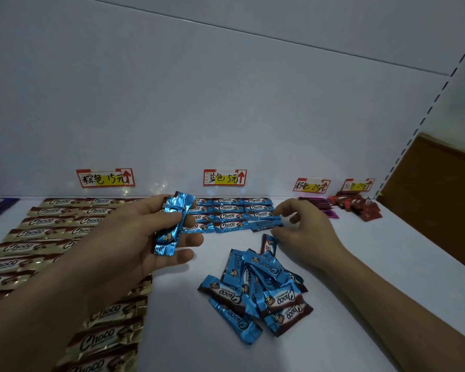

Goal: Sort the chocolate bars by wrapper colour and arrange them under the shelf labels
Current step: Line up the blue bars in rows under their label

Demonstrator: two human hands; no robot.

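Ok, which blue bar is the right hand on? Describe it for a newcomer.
Find the blue-lettered label on the back wall; neat rows of blue bars lie beneath. The bar ends the front row on the right. Unlike its neighbours, it looks darker and the right hand pinches it.

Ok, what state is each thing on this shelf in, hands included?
Left hand, grips blue foil chocolate bars.
Right hand, pinches one blue bar at the grid's front edge.
Blue bar grid, flat rows under the blue label.
Loose blue bars, unsorted heap.
Gold-brown bars, flat in rows.
Red bars, piled.
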